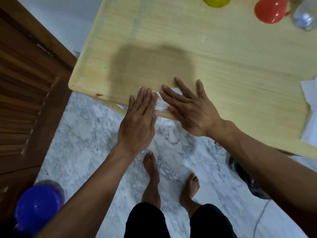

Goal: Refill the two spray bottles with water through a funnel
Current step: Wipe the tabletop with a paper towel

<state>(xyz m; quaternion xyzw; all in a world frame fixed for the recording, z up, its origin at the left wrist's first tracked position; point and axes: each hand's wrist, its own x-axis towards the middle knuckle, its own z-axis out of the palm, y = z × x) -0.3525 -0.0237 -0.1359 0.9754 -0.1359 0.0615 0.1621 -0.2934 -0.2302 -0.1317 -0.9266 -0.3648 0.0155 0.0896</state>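
My left hand (139,121) and my right hand (188,109) lie flat, fingers spread, at the near edge of the pale wooden table (154,40). Both press on a crumpled white tissue (162,103), which shows only between them. Far back at the table's right corner lies a clear plastic bottle (305,18), blurred and cut off by the frame. Beside it sits a red plastic cup or funnel (269,11); I cannot tell which. A yellow-green plastic piece (217,1) is cut off at the top edge.
More white paper (310,107) lies at the table's right edge. A brown louvred door (22,100) stands on the left. A blue round container (37,206) sits on the marble floor at bottom left. A dark bag (243,177) lies under the table's right side.
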